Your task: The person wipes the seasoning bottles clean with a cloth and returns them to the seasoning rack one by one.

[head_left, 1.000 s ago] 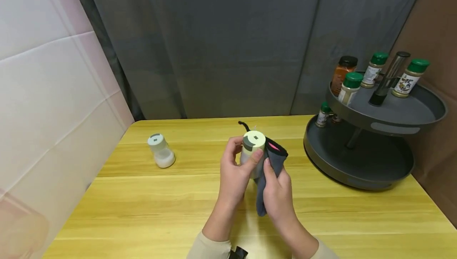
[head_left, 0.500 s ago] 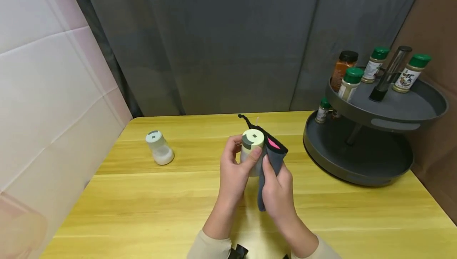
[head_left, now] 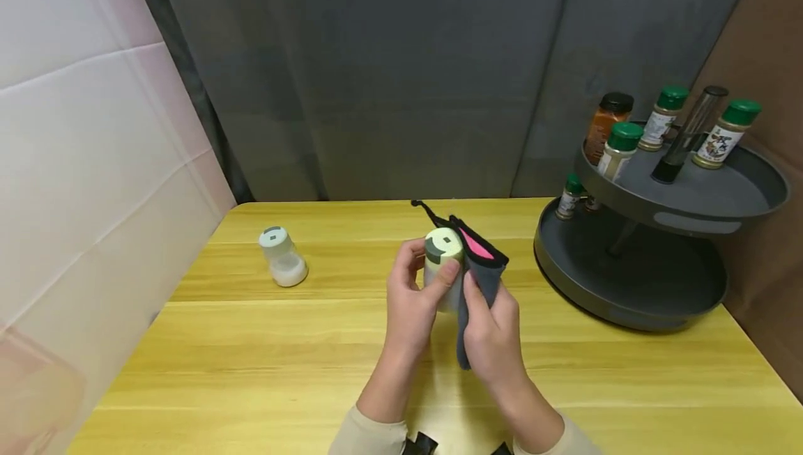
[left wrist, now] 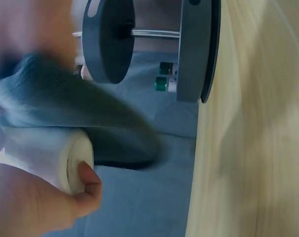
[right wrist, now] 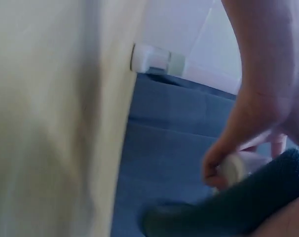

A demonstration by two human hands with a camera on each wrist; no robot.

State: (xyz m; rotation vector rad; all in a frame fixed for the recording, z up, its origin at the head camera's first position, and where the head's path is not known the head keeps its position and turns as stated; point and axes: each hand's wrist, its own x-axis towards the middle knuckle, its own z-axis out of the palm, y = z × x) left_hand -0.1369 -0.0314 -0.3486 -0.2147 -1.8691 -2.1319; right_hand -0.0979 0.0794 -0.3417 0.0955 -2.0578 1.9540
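Work on the lidded shaker jar [head_left: 440, 256] looks under way, not finished; the left hand [head_left: 410, 302] grips the jar above the wooden table [head_left: 251, 364], while the right hand [head_left: 492, 336] pinches the folded grey cloth [head_left: 486, 276] against its side; what remains cannot be told, though a second shaker jar [head_left: 282, 258] stands well apart, touched by neither hand. The held jar is a smooth cylinder with a pale, flat-topped lid; the cloth looks soft and fuzzy, black-hemmed, with a bright pink patch [head_left: 477, 246].
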